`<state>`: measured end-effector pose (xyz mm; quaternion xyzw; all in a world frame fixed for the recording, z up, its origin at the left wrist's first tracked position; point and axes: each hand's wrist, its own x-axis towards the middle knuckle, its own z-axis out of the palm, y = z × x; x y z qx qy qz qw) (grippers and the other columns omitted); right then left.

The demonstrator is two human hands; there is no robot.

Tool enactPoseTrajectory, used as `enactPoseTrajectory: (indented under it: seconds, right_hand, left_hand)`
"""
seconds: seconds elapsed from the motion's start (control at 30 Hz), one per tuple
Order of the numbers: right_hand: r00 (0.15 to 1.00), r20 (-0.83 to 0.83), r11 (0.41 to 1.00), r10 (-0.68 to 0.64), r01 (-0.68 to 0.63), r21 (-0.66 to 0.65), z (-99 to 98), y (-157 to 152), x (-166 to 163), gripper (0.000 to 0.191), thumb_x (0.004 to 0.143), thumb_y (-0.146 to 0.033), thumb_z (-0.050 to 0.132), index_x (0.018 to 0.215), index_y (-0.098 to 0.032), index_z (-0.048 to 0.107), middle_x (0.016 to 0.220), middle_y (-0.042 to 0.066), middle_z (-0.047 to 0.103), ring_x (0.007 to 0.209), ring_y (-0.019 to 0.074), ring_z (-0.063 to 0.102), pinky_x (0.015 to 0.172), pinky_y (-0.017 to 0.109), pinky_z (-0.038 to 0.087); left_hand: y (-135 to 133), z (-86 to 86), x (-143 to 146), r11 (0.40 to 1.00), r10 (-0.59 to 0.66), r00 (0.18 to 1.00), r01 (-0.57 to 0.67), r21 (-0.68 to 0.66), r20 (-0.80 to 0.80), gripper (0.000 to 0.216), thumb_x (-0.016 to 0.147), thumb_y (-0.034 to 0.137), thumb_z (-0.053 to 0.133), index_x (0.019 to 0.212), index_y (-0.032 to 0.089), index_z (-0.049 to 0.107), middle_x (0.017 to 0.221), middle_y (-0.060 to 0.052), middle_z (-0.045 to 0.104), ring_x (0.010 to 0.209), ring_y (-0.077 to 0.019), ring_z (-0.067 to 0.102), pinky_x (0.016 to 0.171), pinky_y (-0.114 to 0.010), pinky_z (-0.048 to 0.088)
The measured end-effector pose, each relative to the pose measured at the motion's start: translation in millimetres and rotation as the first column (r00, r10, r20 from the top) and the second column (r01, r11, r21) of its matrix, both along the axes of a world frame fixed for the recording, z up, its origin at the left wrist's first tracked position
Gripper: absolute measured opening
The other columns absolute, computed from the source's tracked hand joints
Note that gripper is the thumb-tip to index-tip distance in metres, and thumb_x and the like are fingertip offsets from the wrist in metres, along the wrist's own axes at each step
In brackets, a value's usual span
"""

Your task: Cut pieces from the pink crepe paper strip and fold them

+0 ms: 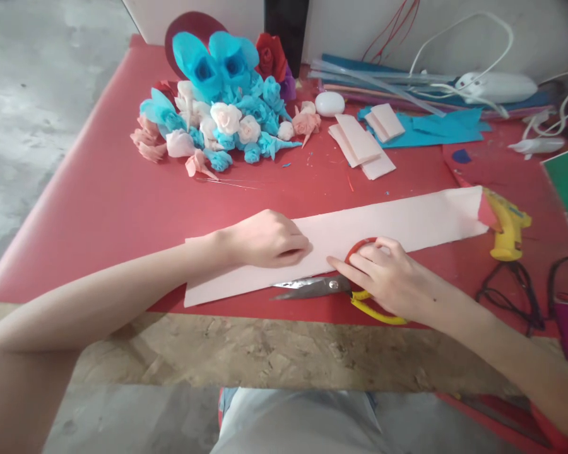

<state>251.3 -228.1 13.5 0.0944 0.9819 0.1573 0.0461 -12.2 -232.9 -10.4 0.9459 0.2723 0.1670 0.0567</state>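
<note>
A long pale pink strip of crepe-like paper [388,221] lies slantwise along the front of the table. My left hand [272,239] rests on its left half, fingers curled in; whether they pinch anything is hidden. My right hand [383,277] is closed around the handles of a pair of scissors [319,287], one loop red and the other yellow. Their blades point left, slightly parted, along the strip's near edge. At the strip's right end sits a yellow glue gun [508,227], partly touching or just beyond it.
Blue, white, pink and red paper flowers [227,120] are heaped at the back left of the red table [99,208]. Folded pink paper pieces [357,142] and blue paper [440,126] lie behind the strip. A white power strip [499,87] with cables is at the back right.
</note>
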Motion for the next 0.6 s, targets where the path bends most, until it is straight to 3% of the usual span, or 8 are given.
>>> enactPoseTrajectory:
  seconds: [0.3, 0.6]
  right_hand:
    - [0.998, 0.023, 0.998, -0.051, 0.050, 0.038, -3.1, -4, -7, 0.053, 0.079, -0.011, 0.039, 0.132, -0.010, 0.045, 0.084, 0.006, 0.058, 0.078, 0.0223, 0.044, 0.084, 0.041, 0.030]
    - [0.999, 0.020, 0.997, 0.050, -0.051, 0.061, 3.1, -1, -28, 0.057, 0.082, -0.010, 0.036, 0.139, -0.008, 0.033, 0.084, 0.006, 0.059, 0.077, 0.0220, 0.042, 0.084, 0.041, 0.030]
  left_hand:
    - [-2, -1.8, 1, 0.999, 0.033, 0.999, -0.033, 0.029, 0.001, 0.028, 0.089, 0.020, 0.041, 0.068, 0.018, 0.059, 0.059, -0.001, 0.061, 0.054, -0.0118, 0.056, 0.051, -0.028, 0.036]
    - [-1, -1.9, 2, 0.999, 0.043, 0.999, -0.043, 0.023, -0.005, 0.027, 0.088, 0.023, 0.042, 0.071, 0.017, 0.061, 0.061, -0.001, 0.064, 0.055, -0.0125, 0.059, 0.050, -0.027, 0.037]
